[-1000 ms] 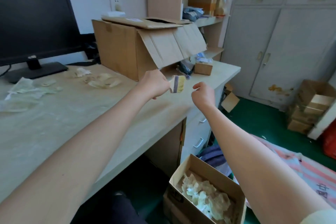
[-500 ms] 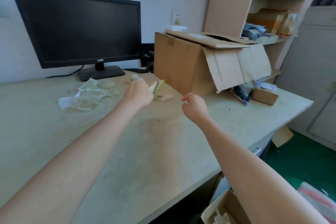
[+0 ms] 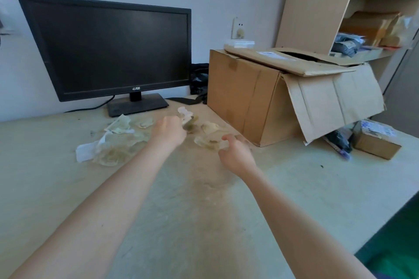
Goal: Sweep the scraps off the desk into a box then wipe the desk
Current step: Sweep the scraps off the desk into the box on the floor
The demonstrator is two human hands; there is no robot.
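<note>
Pale crumpled scraps lie on the beige desk [image 3: 204,210] in front of the monitor: a larger heap [image 3: 111,149] at the left and smaller pieces [image 3: 209,128] near the big carton. My left hand [image 3: 169,133] grips a small brush, whose blurred bristles [image 3: 190,124] are down among the scraps. My right hand [image 3: 235,154] hovers just right of a flat scrap [image 3: 207,141], its fingers loosely curled and holding nothing. The scrap box on the floor is out of view.
A black monitor [image 3: 113,47] stands at the back left. A big cardboard carton [image 3: 249,93] with hanging flaps sits at the back right, with a small box [image 3: 376,142] and a pen beside it. A shelf unit [image 3: 340,7] rises behind. The desk edge runs along the lower right.
My view swung left from the floor box to the desk. Both hands moved toward the scraps by the monitor, the brush dropped to the desk surface, and my right fist loosened.
</note>
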